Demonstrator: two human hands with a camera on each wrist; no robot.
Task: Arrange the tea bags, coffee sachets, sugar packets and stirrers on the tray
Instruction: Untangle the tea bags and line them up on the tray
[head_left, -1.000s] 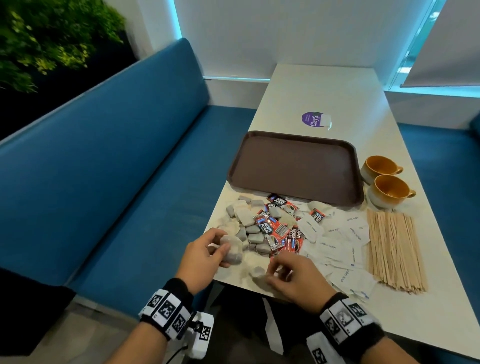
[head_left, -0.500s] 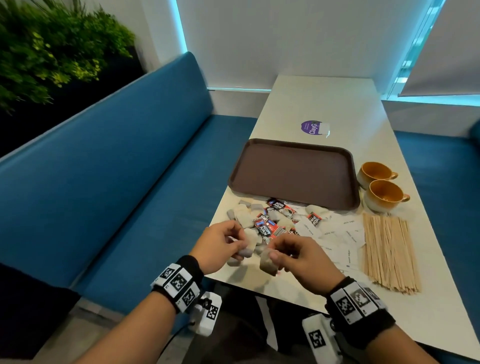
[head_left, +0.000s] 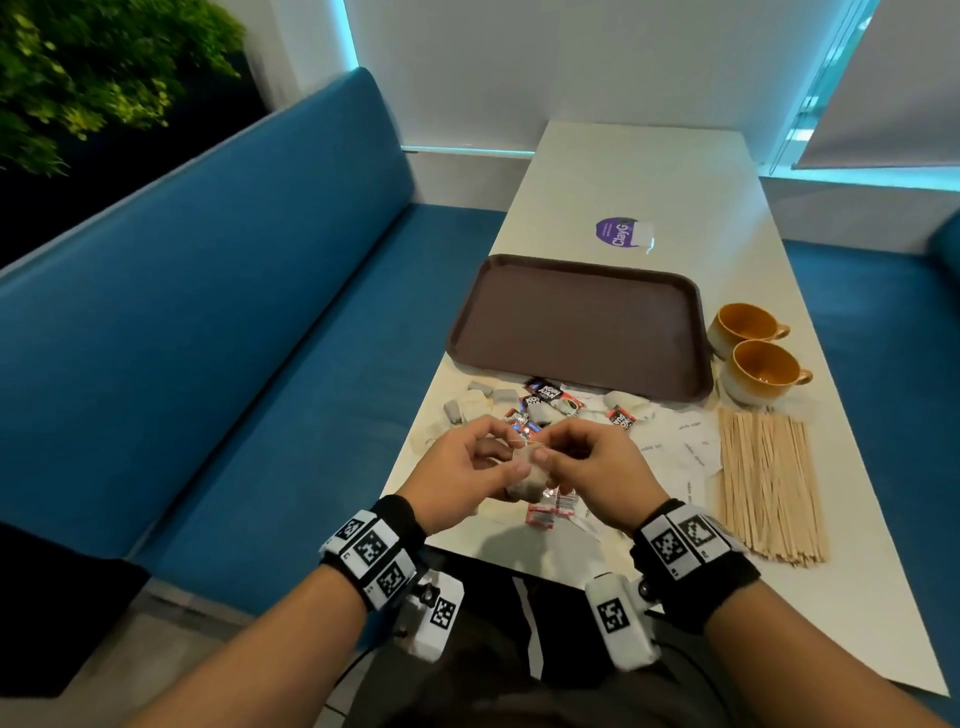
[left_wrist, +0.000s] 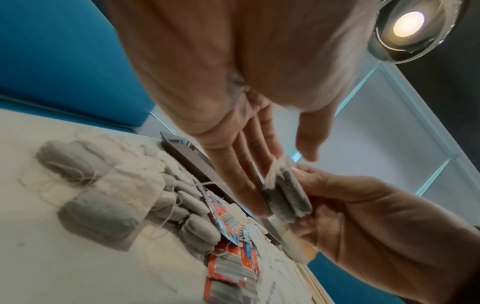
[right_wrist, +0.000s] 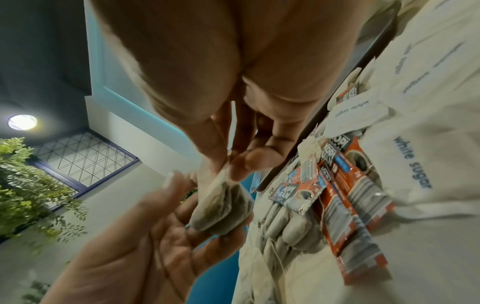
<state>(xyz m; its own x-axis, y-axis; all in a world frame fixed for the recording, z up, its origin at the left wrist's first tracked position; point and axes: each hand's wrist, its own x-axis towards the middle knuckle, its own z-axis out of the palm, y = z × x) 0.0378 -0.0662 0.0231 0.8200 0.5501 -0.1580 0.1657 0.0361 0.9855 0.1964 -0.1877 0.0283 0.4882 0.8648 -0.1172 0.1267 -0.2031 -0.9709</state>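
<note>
Both hands meet above the near end of the table. My right hand (head_left: 566, 457) pinches the top of the grey tea bags (left_wrist: 285, 197) between thumb and forefinger (right_wrist: 233, 164). My left hand (head_left: 483, 457) lies under them, fingers nearly straight (left_wrist: 249, 174), thumb apart. The brown tray (head_left: 582, 322) lies bare beyond. In front of it sit loose tea bags (head_left: 483, 402), red coffee sachets (head_left: 545, 395) and white sugar packets (head_left: 685, 452). A bundle of wooden stirrers (head_left: 769, 483) lies at the right.
Two orange cups (head_left: 763, 374) stand right of the tray. A purple sticker (head_left: 618, 232) lies on the table behind it. A blue bench (head_left: 208, 364) runs along the table's left side. The table edge is just below my wrists.
Each hand held a tea bag apart near the table edge. They have risen and come together, and the tea bags are now stacked between them.
</note>
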